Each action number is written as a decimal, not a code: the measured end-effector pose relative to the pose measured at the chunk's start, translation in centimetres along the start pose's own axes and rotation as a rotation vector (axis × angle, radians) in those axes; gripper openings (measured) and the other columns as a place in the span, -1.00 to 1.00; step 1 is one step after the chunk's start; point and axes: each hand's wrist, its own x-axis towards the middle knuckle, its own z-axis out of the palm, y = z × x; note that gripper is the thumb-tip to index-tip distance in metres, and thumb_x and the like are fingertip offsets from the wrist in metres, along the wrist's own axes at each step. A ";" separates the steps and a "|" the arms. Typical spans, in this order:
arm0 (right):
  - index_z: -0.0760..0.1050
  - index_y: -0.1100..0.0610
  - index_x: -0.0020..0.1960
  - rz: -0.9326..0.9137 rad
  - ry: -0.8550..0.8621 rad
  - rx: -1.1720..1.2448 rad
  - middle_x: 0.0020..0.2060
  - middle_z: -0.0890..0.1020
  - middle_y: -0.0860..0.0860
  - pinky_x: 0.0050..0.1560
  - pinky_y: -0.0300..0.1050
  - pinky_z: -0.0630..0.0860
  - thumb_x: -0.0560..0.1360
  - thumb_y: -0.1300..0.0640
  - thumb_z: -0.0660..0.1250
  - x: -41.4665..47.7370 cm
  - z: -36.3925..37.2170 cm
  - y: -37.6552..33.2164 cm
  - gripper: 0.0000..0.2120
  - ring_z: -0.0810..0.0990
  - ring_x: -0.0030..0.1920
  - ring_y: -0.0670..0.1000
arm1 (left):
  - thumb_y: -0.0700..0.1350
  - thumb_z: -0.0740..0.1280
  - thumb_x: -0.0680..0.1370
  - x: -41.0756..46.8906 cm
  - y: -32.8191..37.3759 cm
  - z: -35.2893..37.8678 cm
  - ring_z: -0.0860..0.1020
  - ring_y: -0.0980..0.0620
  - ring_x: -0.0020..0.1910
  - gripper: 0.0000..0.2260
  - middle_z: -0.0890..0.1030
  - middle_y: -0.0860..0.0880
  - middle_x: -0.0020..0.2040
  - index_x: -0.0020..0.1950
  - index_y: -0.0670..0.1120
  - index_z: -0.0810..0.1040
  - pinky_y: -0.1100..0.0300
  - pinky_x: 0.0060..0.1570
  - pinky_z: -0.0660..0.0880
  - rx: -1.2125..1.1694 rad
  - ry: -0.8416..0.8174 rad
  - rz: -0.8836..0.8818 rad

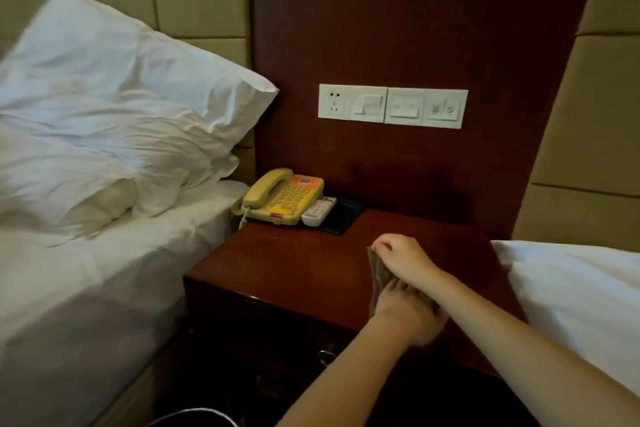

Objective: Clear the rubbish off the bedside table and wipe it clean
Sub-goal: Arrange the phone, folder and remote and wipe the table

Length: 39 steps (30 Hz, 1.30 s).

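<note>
The bedside table [294,263] is dark red wood with a glossy top. A brownish cloth [381,274] is stretched above its front right part. My right hand [405,260] pinches the cloth's upper end with closed fingers. My left hand [408,315] grips the lower end near the table's front edge, partly under my right forearm. Most of the cloth is hidden between the two hands.
A yellow telephone [280,198], a white remote [318,211] and a dark tray [341,218] sit at the table's back left. Beds with white linen flank the table: left bed [86,270], right bed [575,291]. A bin rim [194,417] shows below. Wall switches [393,106] sit above.
</note>
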 end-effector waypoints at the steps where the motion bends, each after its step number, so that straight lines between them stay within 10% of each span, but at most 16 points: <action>1: 0.54 0.03 0.07 -0.007 -0.011 -0.022 -0.11 0.59 -0.07 -0.18 -0.21 0.53 0.64 0.09 0.12 0.5 0.6 -0.4 -0.79 0.58 -0.14 -0.09 | 0.10 -0.02 0.64 0.2 -0.8 -0.3 0.20 -0.14 0.47 -0.50 0.25 -0.16 0.49 0.52 -0.10 0.15 -0.07 0.45 0.08 0.013 0.005 -0.013; 16: 0.47 0.06 0.23 -0.093 0.173 -0.417 0.12 0.51 0.00 0.10 -0.08 0.43 0.62 0.10 0.10 4.2 5.5 0.9 -0.74 0.46 0.13 0.02 | 0.13 -0.09 0.63 -5.4 -23.6 -3.3 0.01 -0.15 0.53 -0.41 0.02 -0.18 0.56 0.55 -0.21 0.01 -0.04 0.49 0.01 -0.018 0.182 -0.792; 26: 0.41 0.05 0.29 -0.098 0.165 -0.476 0.17 0.49 0.02 0.07 -0.10 0.40 0.63 0.09 0.06 4.4 5.8 1.2 -0.71 0.45 0.15 0.03 | 0.17 -0.13 0.64 0.8 -13.7 -2.6 -0.04 -0.08 0.54 -0.42 -0.02 -0.09 0.57 0.56 -0.13 -0.01 -0.02 0.49 -0.06 -0.015 0.121 -0.400; 39: 0.47 0.11 0.21 -0.148 0.233 -0.571 0.10 0.52 0.05 0.05 -0.04 0.44 0.62 0.08 0.09 3.5 6.0 0.5 -0.73 0.47 0.10 0.08 | 0.16 -0.02 0.61 -7.2 -27.6 -3.4 0.37 -0.19 0.35 -0.49 0.36 -0.19 0.40 0.42 -0.14 0.29 -0.08 0.30 0.31 -0.086 0.279 -0.851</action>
